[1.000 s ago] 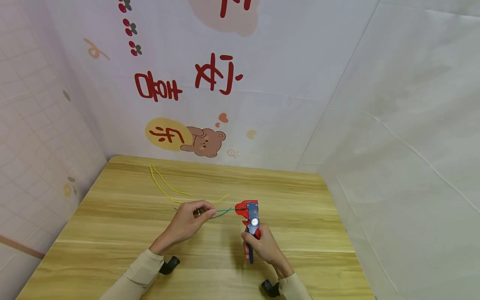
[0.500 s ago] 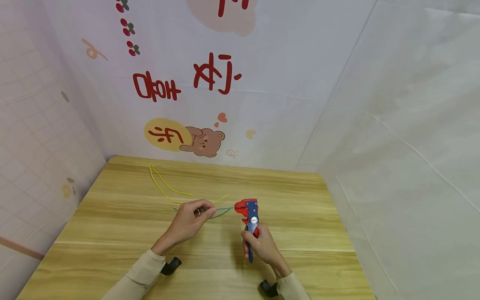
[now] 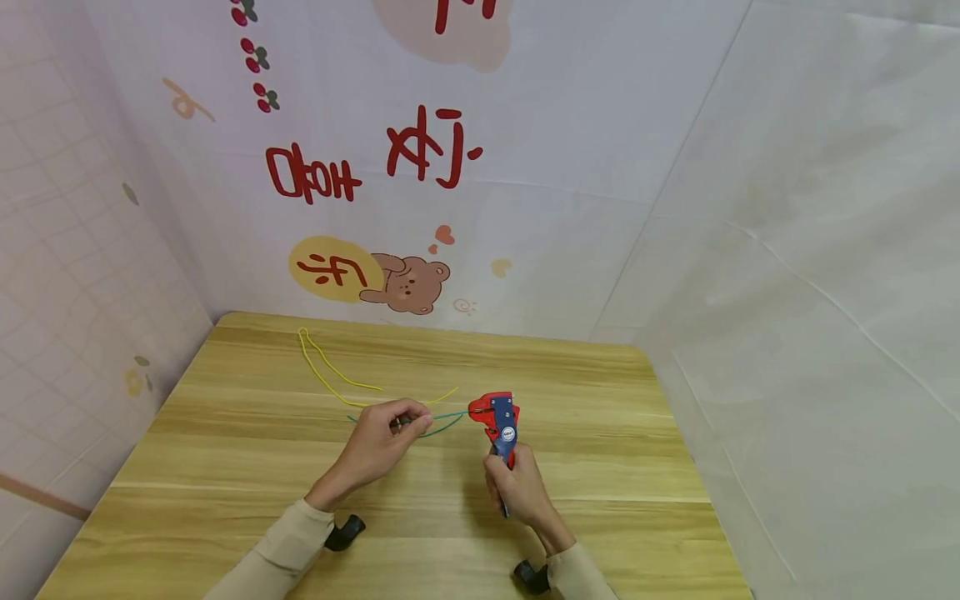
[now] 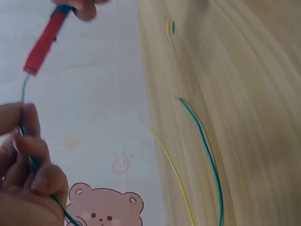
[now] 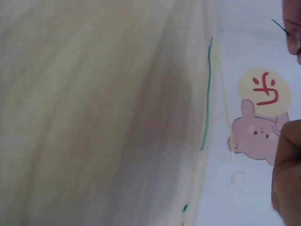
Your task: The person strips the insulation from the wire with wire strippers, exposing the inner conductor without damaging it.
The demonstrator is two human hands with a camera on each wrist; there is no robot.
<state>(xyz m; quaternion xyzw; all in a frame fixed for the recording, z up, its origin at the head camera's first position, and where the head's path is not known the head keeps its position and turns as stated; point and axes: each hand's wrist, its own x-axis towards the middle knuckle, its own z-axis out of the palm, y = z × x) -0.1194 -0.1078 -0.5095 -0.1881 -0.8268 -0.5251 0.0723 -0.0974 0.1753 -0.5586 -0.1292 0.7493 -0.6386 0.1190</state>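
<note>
My left hand (image 3: 386, 442) pinches a thin green wire (image 3: 447, 415) between thumb and fingers. Across from it, my right hand (image 3: 517, 487) grips the handles of a red and blue wire stripper (image 3: 504, 417). The wire runs from my left fingertips to the red nose of the wire stripper (image 4: 43, 44), its end at the tool's mouth. How deep it sits inside cannot be made out. More of this wire (image 4: 61, 207) trails out below the left hand (image 4: 35, 174) in the left wrist view. The right wrist view shows only the edge of my right hand (image 5: 289, 174).
On the wooden table (image 3: 600, 433) lie another green wire (image 4: 207, 146) and a bent yellow wire (image 3: 322, 379). Two short bits, a yellow piece (image 4: 168, 28) and a green piece (image 4: 173, 27), lie apart from them. A printed cloth wall (image 3: 555, 233) stands behind the table.
My right hand and the wire stripper have shifted slightly upward in the head view, the wire's end rising with the tool's nose. My left hand has stayed almost still.
</note>
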